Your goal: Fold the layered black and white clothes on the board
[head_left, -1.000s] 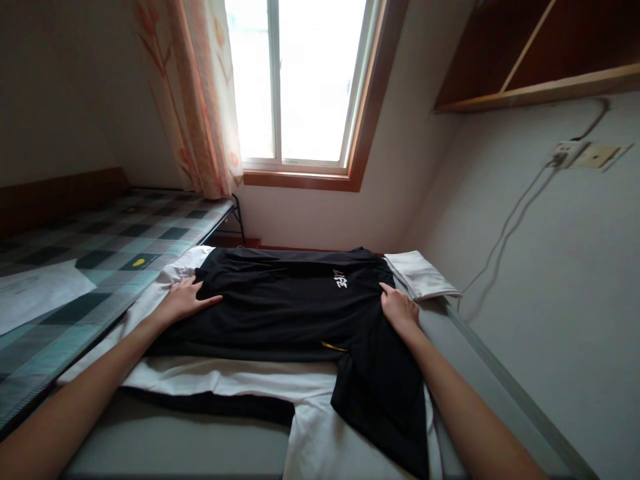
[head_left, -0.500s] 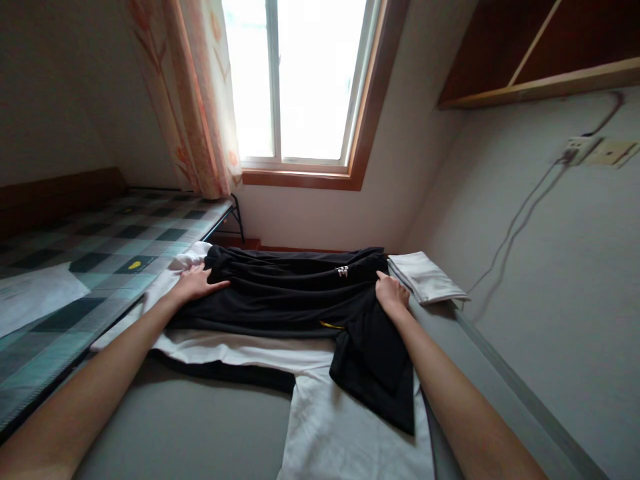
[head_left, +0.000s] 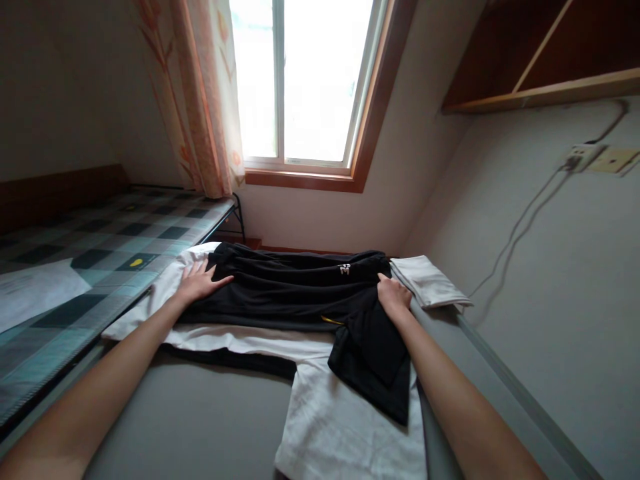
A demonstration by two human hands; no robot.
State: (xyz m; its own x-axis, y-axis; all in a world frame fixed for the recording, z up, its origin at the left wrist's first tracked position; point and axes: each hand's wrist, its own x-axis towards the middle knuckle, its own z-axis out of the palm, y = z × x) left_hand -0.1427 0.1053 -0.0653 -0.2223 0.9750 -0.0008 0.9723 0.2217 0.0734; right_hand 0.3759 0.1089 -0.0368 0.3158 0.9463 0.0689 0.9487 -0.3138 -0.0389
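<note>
A black garment [head_left: 285, 300] with a small white logo lies wrinkled over a white garment [head_left: 345, 413] on the grey surface [head_left: 210, 420]. My left hand [head_left: 200, 280] rests with spread fingers where the white cloth meets the left end of the black garment. At the black garment's right end, my right hand [head_left: 394, 293] has its fingers closed on the dark fabric. A black sleeve hangs toward me below that hand, lying on the white cloth. More black cloth shows under the white one's near edge.
A folded white cloth [head_left: 431, 281] lies right of my right hand. On the left is a checked mattress [head_left: 165, 230] with a paper [head_left: 40, 293]. Behind are a curtain [head_left: 200, 100] and a window [head_left: 320, 80]. A cable [head_left: 520, 220] runs down the right wall.
The white cloth at the left has shifted slightly right along with my left hand, whose fingers are spread wider. The black sleeve's lower corner has moved a little. The view has shifted slightly.
</note>
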